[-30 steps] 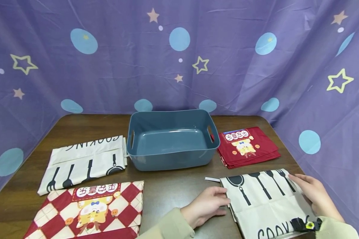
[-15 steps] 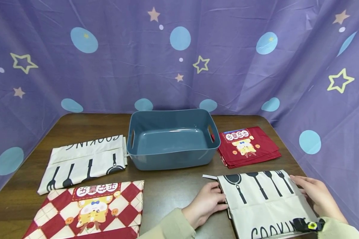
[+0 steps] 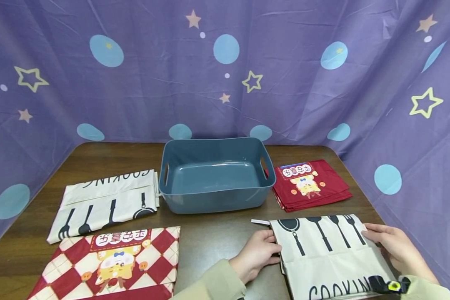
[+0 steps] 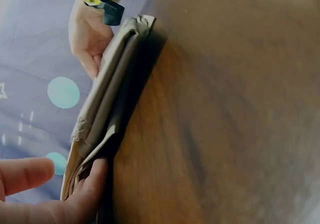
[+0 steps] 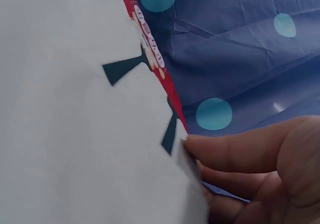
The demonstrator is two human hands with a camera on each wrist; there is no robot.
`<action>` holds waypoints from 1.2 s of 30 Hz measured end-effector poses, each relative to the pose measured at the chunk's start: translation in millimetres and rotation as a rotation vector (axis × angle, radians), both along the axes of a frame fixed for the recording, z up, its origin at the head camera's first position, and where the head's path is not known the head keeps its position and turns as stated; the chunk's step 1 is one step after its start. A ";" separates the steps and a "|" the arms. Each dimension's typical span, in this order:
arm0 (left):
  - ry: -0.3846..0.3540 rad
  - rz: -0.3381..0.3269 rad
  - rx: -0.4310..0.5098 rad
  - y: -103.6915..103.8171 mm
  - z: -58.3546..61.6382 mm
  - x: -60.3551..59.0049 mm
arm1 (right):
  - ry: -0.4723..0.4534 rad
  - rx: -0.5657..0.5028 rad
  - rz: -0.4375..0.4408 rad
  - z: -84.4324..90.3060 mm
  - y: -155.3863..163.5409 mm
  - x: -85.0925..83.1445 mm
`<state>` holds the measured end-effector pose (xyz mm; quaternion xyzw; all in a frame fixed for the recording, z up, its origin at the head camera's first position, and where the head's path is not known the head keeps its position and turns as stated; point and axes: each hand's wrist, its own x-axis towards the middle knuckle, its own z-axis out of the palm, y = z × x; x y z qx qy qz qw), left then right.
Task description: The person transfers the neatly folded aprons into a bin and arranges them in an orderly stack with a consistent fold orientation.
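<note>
From here, the far left of the wooden table [image 3: 210,233] has a folded white cloth [image 3: 110,202] printed with dark utensils, one of its corners reaching in beside the bin. Nearer the person, a red-and-cream checked cloth [image 3: 116,266] lies folded, a cartoon animal at its middle (upside down from where the person sits). I can't make out whether its far edge overlaps the white one or only meets it.

Next along is the blue-grey bin [image 3: 217,204], towards the back, with a cut-out handle in each end. The left hand [image 3: 254,252] comes in from below, in a pale sleeve [image 3: 213,283], its fingers at the left edge of a COOKING cloth [image 3: 330,262]. One finger presses into the folded layers there, but I can't tell whether thumb and fingers are closed round them. A thin white strip [image 3: 260,221] pokes out past that cloth's far left corner.

The COOKING cloth is at the near right of the table, between the two hands, its lettering along the near side and its printed utensils along the far side. Behind it, just right of the bin, a folded red cloth [image 3: 307,185] lies flat. At the far right, the right hand [image 3: 399,250] pinches the COOKING cloth's right edge, thumb above and fingers partly hidden beneath. A black band [image 3: 390,285] with a yellow spot sits by that wrist.
</note>
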<state>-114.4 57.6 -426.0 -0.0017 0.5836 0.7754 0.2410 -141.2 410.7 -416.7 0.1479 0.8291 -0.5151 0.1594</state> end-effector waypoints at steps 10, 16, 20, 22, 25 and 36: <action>0.007 -0.002 -0.093 -2.3 -5.6 0.9 | 0.044 -0.013 0.087 1.1 -3.4 -0.1; -0.002 -0.041 -0.079 -0.4 -9.6 3.5 | 0.050 -0.072 0.107 -0.1 -4.4 1.1; -0.010 -0.043 -0.063 1.0 -8.9 5.4 | 0.054 -0.056 0.102 -1.2 -4.9 1.6; -0.006 -0.041 -0.066 0.8 -7.1 5.9 | 0.059 -0.047 0.101 -1.4 -5.2 2.2; -0.003 -0.044 -0.077 0.0 -4.3 5.5 | 0.057 -0.063 0.077 -1.0 -6.0 2.3; 0.009 -0.033 -0.050 -2.0 -4.9 5.2 | 0.061 -0.095 0.066 1.3 -9.3 0.5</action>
